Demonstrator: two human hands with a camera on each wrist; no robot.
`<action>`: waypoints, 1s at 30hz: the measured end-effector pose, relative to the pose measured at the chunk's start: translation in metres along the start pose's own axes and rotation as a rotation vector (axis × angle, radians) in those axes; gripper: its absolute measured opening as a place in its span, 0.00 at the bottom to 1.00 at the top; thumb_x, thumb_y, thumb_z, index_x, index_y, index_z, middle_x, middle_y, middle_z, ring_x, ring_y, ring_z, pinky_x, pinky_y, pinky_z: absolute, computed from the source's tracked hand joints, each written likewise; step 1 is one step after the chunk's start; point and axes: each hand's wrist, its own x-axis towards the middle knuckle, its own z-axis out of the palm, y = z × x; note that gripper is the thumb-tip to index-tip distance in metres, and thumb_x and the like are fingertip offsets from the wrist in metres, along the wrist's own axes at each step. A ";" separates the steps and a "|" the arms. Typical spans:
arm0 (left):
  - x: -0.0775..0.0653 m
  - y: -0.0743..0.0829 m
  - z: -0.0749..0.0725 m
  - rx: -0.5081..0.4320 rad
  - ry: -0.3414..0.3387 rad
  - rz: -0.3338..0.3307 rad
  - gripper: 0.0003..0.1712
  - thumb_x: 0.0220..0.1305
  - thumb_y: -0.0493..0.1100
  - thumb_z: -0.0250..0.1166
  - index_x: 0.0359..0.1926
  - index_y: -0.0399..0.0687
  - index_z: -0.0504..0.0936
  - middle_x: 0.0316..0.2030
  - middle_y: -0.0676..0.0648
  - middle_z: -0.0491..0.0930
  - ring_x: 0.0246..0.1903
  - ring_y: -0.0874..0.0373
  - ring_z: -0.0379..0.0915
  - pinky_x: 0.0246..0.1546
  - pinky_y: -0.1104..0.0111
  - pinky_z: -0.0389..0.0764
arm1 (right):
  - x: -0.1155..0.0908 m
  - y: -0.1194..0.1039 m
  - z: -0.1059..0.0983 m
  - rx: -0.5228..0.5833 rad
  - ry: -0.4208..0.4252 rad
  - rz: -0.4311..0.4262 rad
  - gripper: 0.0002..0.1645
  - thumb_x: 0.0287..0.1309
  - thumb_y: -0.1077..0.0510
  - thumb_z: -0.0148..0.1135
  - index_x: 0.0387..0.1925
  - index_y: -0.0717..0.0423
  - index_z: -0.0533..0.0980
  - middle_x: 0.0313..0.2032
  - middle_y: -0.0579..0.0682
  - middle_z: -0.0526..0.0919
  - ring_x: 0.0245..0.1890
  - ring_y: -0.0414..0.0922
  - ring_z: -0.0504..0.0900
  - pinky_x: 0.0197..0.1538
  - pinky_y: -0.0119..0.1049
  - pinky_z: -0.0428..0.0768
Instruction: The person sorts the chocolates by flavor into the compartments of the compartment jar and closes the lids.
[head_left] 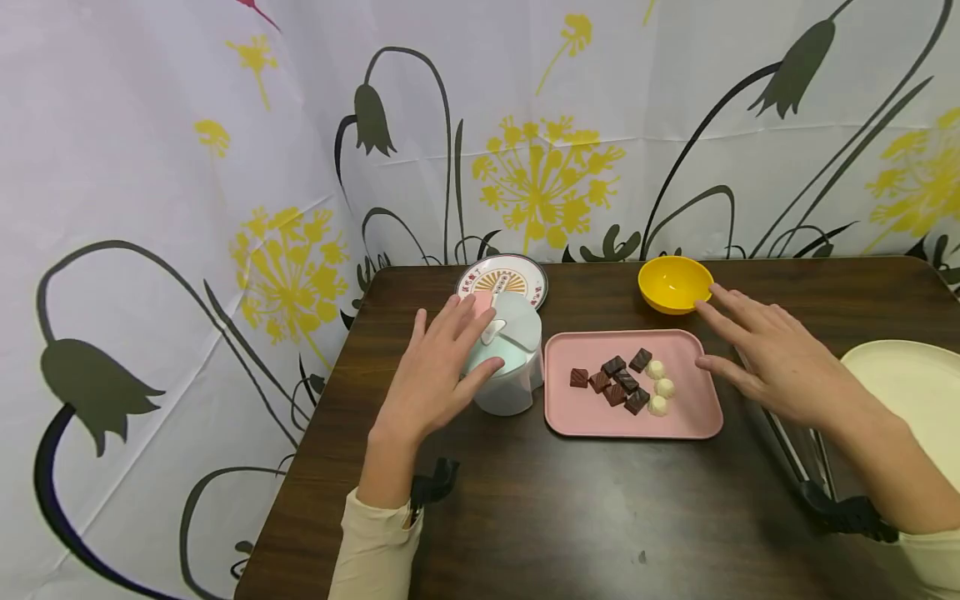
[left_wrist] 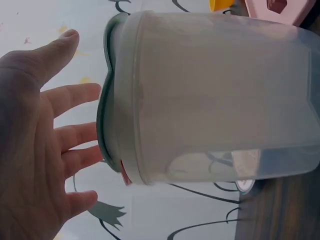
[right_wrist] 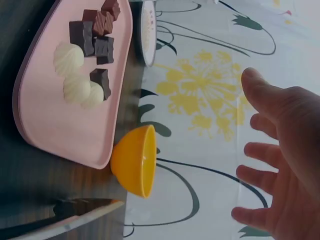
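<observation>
My left hand [head_left: 437,371] hovers with spread fingers over the lidded plastic container [head_left: 507,392]; in the left wrist view the fingertips sit close to its pale green lid [left_wrist: 107,95], and whether they touch I cannot tell. To the right, my right hand [head_left: 787,358] is held in the air, fingers extended and holding nothing, near the yellow bowl [head_left: 675,285]. Between the hands lies a pink tray [head_left: 570,421] with several dark chocolates [head_left: 626,381] and three white pieces [head_left: 663,387] on it.
Behind the container a round patterned plate [head_left: 528,275] lies at the table's back edge. A cream plate [head_left: 900,375] is at the right, and metal tongs [head_left: 787,446] lie partly under my right arm. A flowered curtain [head_left: 540,83] hangs behind the dark wooden table [head_left: 540,517].
</observation>
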 end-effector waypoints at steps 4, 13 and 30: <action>-0.005 -0.005 0.002 -0.042 0.052 0.022 0.36 0.68 0.65 0.52 0.72 0.57 0.65 0.72 0.46 0.59 0.74 0.52 0.46 0.70 0.44 0.40 | 0.005 -0.007 0.002 0.001 0.078 -0.099 0.46 0.52 0.50 0.72 0.71 0.54 0.65 0.70 0.60 0.62 0.66 0.62 0.64 0.67 0.58 0.58; -0.015 -0.019 0.011 -0.186 0.152 0.085 0.36 0.60 0.61 0.65 0.67 0.55 0.73 0.69 0.49 0.66 0.72 0.49 0.51 0.68 0.42 0.48 | 0.024 -0.038 0.022 0.055 0.195 -0.308 0.36 0.68 0.34 0.47 0.65 0.53 0.73 0.64 0.54 0.73 0.58 0.56 0.75 0.56 0.57 0.71; -0.019 -0.029 0.030 -0.279 0.192 0.077 0.30 0.58 0.53 0.63 0.63 0.56 0.78 0.68 0.50 0.68 0.71 0.51 0.55 0.66 0.41 0.53 | 0.084 -0.117 0.072 0.117 0.172 -0.515 0.35 0.59 0.54 0.67 0.67 0.52 0.70 0.69 0.53 0.67 0.69 0.50 0.64 0.65 0.50 0.66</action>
